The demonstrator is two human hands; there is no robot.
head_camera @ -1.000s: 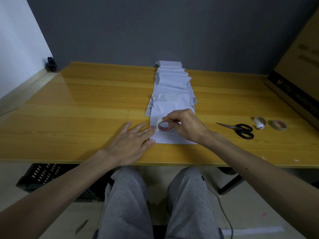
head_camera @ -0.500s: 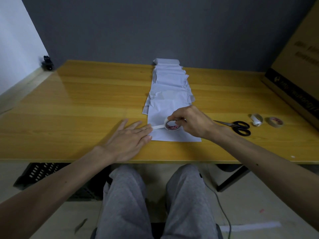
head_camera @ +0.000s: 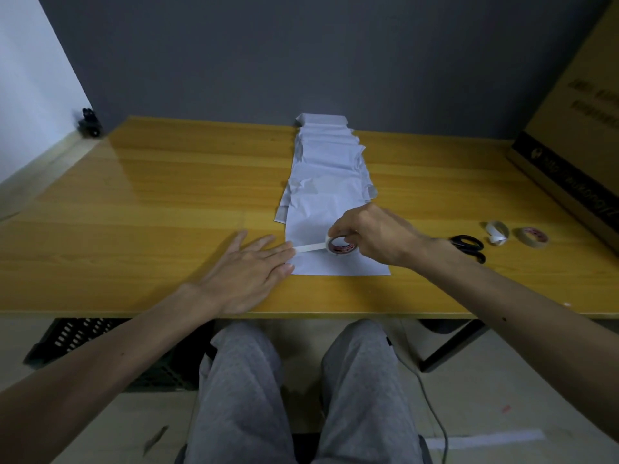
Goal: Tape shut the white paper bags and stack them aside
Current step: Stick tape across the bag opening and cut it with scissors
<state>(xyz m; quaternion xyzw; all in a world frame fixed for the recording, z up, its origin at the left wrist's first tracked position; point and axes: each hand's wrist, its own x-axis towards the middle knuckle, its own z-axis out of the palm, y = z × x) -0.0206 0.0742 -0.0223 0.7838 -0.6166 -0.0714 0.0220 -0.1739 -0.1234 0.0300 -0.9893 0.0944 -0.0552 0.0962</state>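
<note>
Left hand [head_camera: 248,272] lies flat with fingers straight, its fingertips hiding the tape strip [head_camera: 310,247] end at the nearest white paper bag's [head_camera: 335,264] left edge. The thin matte strip runs right to the tape roll [head_camera: 341,245], which the right hand [head_camera: 375,236] pinches, partly covering it. The other bags [head_camera: 330,169], crinkled and overlapped, lie beyond both hands. Scissors [head_camera: 469,246] blades are hidden behind the right wrist.

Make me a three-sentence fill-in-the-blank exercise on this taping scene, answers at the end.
1. The right hand grips a roll of ____.
2. The left hand lies flat, its fingertips meeting the loose strip at the nearest bag's ____ edge.
3. The black scissors lie on the table to the ____ of the right hand.
Missing words: tape; left; right.
</note>
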